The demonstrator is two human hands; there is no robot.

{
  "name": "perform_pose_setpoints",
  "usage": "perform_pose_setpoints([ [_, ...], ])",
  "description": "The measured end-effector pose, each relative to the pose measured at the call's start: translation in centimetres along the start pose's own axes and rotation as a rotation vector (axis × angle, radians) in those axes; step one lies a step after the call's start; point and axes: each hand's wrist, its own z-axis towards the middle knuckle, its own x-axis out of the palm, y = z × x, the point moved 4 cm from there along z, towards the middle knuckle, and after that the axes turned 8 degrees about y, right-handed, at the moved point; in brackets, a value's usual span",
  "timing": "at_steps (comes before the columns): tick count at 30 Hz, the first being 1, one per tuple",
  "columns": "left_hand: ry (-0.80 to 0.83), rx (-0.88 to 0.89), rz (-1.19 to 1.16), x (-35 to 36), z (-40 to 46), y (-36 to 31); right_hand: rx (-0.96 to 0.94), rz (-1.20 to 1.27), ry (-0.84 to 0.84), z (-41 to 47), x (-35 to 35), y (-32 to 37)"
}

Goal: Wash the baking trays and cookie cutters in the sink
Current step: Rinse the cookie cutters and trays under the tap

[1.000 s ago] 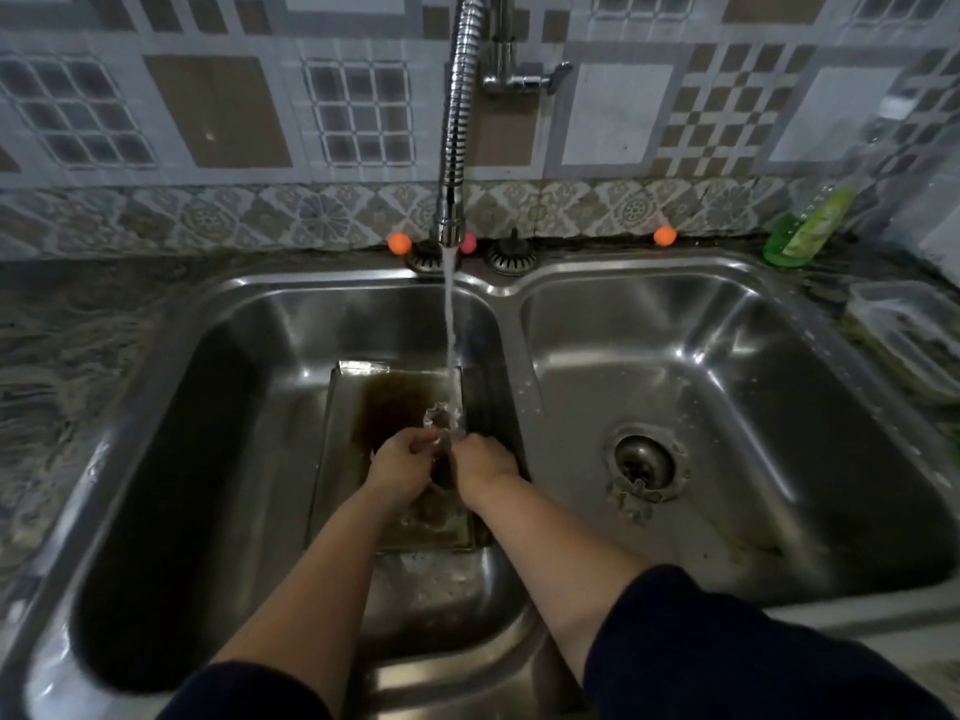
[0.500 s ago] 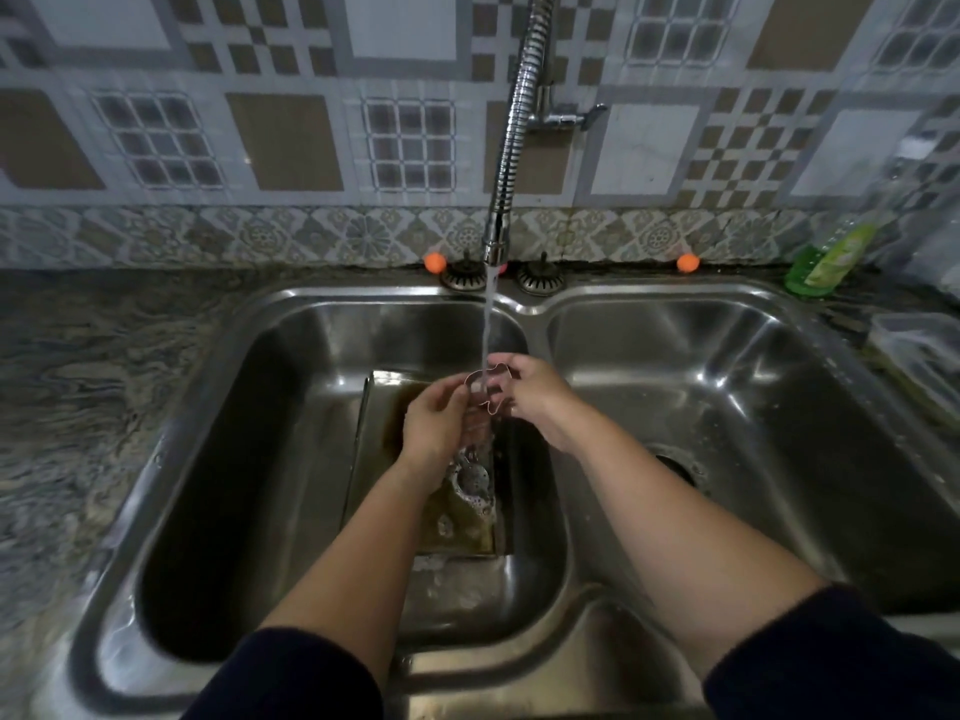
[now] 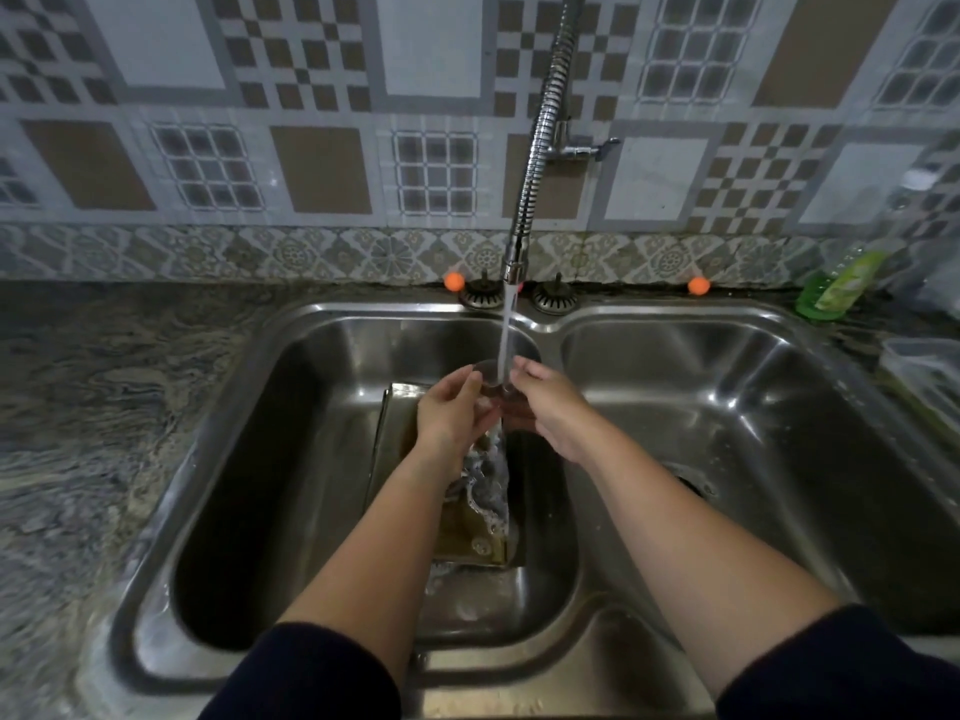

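Note:
A metal cookie cutter sits under the running water, blurred by motion. My left hand and my right hand both pinch it from either side, above the left basin of the steel sink. Below them a baking tray with brown residue lies flat in the left basin, partly hidden by my left forearm. Water splashes onto the tray beneath my hands.
The flexible tap hangs over the divider between the basins. The right basin has a drain partly hidden by my right arm. A green soap bottle and a clear plastic container stand at the right. Two strainers sit on the sink's back rim.
Both hands have lifted the cookie cutter from low over the tray up into the water stream. The view has tilted up and closer.

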Motion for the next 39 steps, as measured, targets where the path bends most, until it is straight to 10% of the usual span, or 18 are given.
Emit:
perform_pose_setpoints([
  [12, 0.047, 0.346, 0.430, 0.0, -0.4, -1.1, 0.020, 0.336, 0.024, 0.4, 0.0, 0.7],
  [30, -0.058, 0.120, 0.495, -0.3, 0.2, 0.7, -0.040, -0.094, -0.014, -2.1, -1.1, -0.1],
  [39, -0.041, 0.335, 0.509, 0.8, -0.8, -0.7, 0.127, 0.240, 0.096, -3.1, -0.8, 1.0],
])
